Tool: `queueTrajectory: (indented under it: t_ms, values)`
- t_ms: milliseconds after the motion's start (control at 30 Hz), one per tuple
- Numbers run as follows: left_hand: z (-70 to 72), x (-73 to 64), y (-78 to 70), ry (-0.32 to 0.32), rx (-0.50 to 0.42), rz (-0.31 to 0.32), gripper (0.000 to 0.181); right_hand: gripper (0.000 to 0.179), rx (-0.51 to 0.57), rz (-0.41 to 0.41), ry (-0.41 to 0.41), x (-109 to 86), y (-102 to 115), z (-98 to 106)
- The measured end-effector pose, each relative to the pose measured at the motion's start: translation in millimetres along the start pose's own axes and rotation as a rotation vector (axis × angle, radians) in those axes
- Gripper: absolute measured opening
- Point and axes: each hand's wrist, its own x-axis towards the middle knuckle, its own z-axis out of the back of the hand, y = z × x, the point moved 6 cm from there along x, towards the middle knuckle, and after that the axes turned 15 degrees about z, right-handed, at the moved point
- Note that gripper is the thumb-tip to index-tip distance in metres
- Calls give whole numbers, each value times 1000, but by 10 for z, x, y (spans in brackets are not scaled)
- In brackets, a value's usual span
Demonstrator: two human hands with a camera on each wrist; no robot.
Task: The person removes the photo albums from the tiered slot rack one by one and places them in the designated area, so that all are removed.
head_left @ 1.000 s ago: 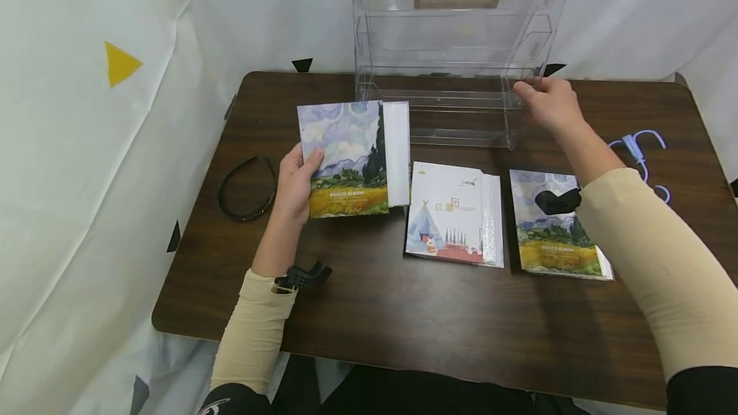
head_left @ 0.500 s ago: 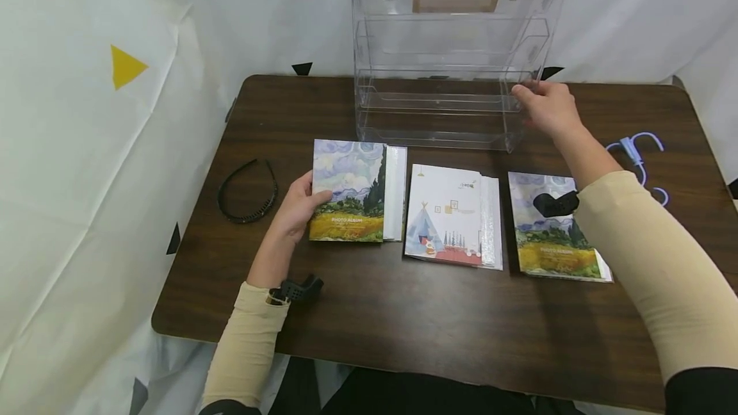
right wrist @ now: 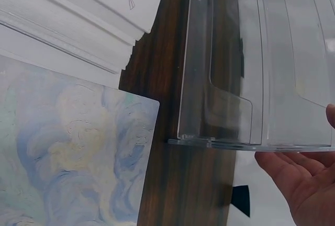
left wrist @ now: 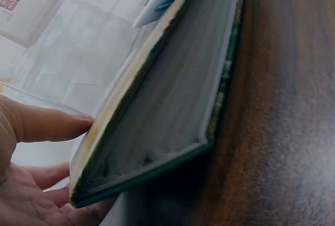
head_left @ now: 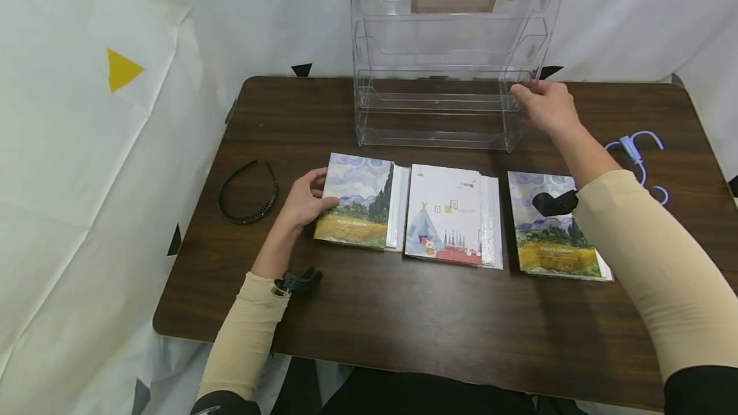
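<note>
My left hand (head_left: 305,199) pinches the left edge of a photo album (head_left: 354,207) with a painted landscape cover, thumb on top and fingers beneath. In the left wrist view the album's cover and pages (left wrist: 157,95) fan apart, and its held edge is raised off the table. Its right side lies beside a white album (head_left: 441,210) with a tent drawing. With my right hand (head_left: 546,107) I grip the right side wall of a clear plastic tiered rack (right wrist: 225,146), thumb on one face and fingers on the other.
A second landscape photo album (head_left: 542,229) lies at the right, partly under my right forearm. Beyond it is a blue hook-shaped plastic piece (head_left: 634,151). A black headband (head_left: 248,216) rests at the left of the dark wooden table (head_left: 403,319). White sheeting (head_left: 277,24) hangs behind.
My left hand has lowered the landscape album from above the table down beside the white album and tilted it slightly. My right hand stays on the rack.
</note>
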Motion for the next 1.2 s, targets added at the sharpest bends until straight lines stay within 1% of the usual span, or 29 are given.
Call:
queueTrajectory:
  t_ms: [133, 333, 433, 500, 567, 633, 700, 800, 900, 1000, 1100, 1200]
  values:
    - [19, -2, -1, -32, -38, 4, 64, 73, -14, -5, 0, 2, -14, 5]
    - [50, -12, -6, -55, -52, 10, 62, 73, -11, -6, -1, 4, -10, 1]
    - [94, -15, -53, -113, -39, -15, 60, 72, -7, -7, -1, 1, -7, -2]
    - [134, -25, -126, -172, -29, -53, 57, 72, -12, -5, -1, -4, -7, 1]
    - [175, -44, -235, -231, -19, -102, 54, 72, -12, -1, -3, -5, -12, 5]
    - [205, -75, -384, -283, -6, -166, 51, 73, -21, 7, 4, -10, -17, 8]
    - [213, -106, -574, -313, 11, -242, 47, 73, -25, 16, 10, -12, -18, 10]
    - [178, -146, -932, -321, 48, -373, 44, 74, -35, 27, 15, -18, -22, 15]
    - [98, -178, -1325, -297, 90, -496, 42, 74, -34, 27, 11, -17, -21, 12]
    - [1, -199, -1706, -262, 138, -593, 42, 74, -37, 20, 10, -23, -33, -1]
    - [-85, -196, -2071, -223, 172, -658, 45, 74, -41, 15, 12, -30, -28, -16]
    - [-141, -147, -2405, -215, 210, -695, 47, 73, -34, 21, 17, -31, -7, -36]
